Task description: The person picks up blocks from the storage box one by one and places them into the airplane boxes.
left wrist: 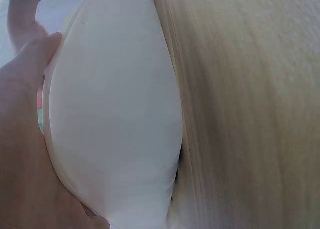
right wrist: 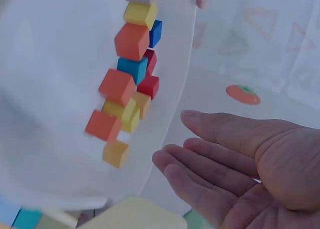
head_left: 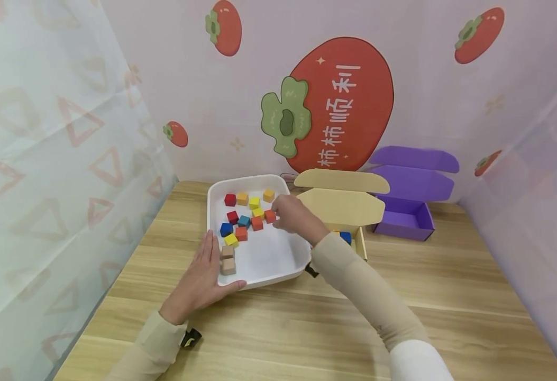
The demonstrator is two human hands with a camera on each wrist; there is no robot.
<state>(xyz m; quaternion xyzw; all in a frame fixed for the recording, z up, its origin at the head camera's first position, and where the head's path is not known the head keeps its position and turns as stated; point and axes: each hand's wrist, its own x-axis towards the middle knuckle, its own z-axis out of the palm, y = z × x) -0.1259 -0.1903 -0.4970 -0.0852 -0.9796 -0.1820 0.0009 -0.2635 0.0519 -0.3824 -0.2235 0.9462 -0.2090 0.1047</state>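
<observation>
Brace the tray at eight o'clock with the straight-fingered left hand, squaring the right hand, fingers parted and empty, to one cube.

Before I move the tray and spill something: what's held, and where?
Nothing gripped: left hand rests on the tray at its near-left corner; right hand is empty.

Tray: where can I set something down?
Free: the near floor of the white tray, right of the plain wooden cubes; also the table in front, between the sleeves. Crowded: the tray's far half and left side, with coloured cubes and the right hand.
</observation>
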